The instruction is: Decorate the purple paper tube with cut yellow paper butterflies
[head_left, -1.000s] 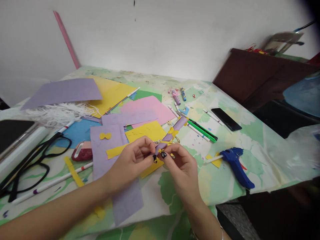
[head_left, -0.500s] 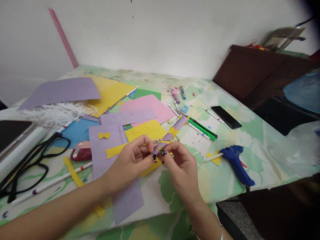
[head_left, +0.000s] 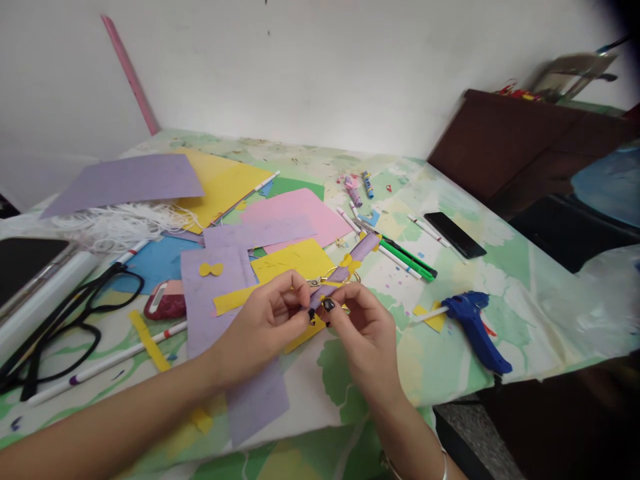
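At the near edge of the bench [head_left: 310,410], both forearms reach in over the cloth. The right hand [head_left: 367,327] has its fingers clamped on the near end of the purple roll [head_left: 364,247], which slants away to the right with yellow bits on it. The left hand [head_left: 277,313] meets the same end, thumb and forefinger almost together; whether they grip the roll cannot be told. The scissors [head_left: 314,283] lie just beyond, partly hidden by roll and hands.

Patterned cloth stretches from the right wrist to the glue gun [head_left: 473,327], whose handle ends at the near edge on the right; its white stick crosses a yellow scrap [head_left: 437,323]. To the left, the purple sheet [head_left: 210,300] carries a yellow bow [head_left: 211,269] and runs down beneath the left forearm. Outside it lie the yellow strip [head_left: 150,340] over a long pen [head_left: 105,360], the red case [head_left: 167,300] and, near the left edge, the glasses [head_left: 95,303].

Farther in, the yellow sheet [head_left: 290,259] lies beyond the left hand, with the pink sheet [head_left: 315,217] behind. The green cutter [head_left: 407,259] lies past the roll, and the phone [head_left: 455,235] sits near the right edge, cloth showing between them. White string [head_left: 130,223] heaps at the left, near the large purple sheet [head_left: 130,177]. Two small figures [head_left: 353,192] stand or lie toward the far edge, before the wall [head_left: 300,73].
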`<state>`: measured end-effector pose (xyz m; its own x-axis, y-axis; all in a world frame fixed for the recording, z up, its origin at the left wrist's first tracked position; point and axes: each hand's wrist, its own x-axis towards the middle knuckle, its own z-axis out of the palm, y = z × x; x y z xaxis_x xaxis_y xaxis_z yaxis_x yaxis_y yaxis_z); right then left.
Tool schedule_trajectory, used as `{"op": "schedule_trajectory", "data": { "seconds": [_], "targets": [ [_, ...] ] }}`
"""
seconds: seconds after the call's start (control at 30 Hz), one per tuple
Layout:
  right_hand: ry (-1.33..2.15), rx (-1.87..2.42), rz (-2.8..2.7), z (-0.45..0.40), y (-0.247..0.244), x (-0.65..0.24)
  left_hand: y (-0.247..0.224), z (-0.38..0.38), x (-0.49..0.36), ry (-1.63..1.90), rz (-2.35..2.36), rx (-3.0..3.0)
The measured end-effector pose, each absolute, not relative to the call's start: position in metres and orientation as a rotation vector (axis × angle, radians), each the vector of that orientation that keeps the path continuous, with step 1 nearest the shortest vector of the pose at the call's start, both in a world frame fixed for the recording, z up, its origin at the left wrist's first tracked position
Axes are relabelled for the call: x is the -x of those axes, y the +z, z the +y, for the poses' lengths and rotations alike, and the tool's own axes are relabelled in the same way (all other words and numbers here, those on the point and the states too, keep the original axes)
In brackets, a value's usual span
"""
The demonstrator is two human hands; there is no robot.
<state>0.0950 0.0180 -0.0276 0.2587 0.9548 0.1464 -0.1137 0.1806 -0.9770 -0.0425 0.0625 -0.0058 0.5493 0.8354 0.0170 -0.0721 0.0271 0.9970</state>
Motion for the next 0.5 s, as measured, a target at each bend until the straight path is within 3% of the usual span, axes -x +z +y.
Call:
{"op": "schedule_trajectory", "data": {
  "seconds": [0.5],
  "targets": [
    [0.960,1.125,-1.000,0.0186,-0.0266,-0.0936,-0.0065,0.0622,0.0407,0.824,0.722,-1.431]
  ]
}}
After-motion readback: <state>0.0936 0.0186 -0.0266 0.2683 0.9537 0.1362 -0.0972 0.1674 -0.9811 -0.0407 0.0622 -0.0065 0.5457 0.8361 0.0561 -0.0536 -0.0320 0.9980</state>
